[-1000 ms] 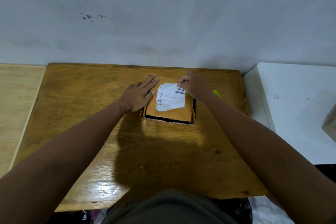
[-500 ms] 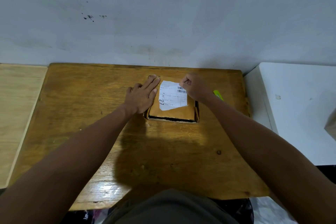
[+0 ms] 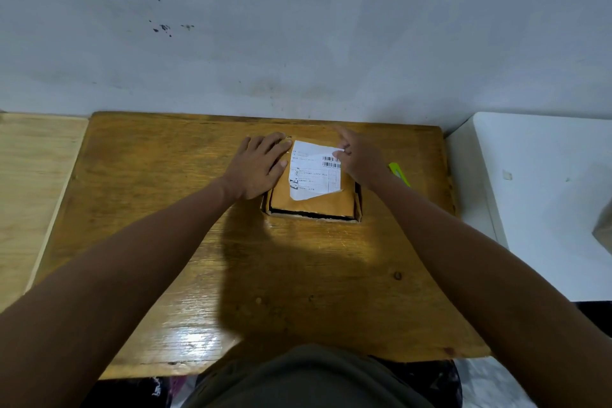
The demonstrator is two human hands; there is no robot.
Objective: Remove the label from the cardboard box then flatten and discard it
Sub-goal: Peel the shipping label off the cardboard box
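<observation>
A small brown cardboard box [image 3: 314,205] lies flat near the far middle of the wooden table [image 3: 165,225]. A white shipping label [image 3: 313,170] with a barcode covers its top. My left hand [image 3: 258,166] lies flat, fingers spread, on the box's left side and presses it down. My right hand [image 3: 359,157] is at the label's far right corner, thumb and forefinger pinched on that corner, which looks slightly lifted. The box's right edge is partly hidden by my right wrist.
A bright green tool [image 3: 399,173] lies on the table just right of my right wrist. A white surface [image 3: 536,195] adjoins the table on the right, a pale wooden board [image 3: 29,182] on the left. A grey wall [image 3: 298,43] rises directly behind.
My right hand has shifted from a closed fist at the label's top right to a pinch on its corner. My left hand has stayed pressed on the box.
</observation>
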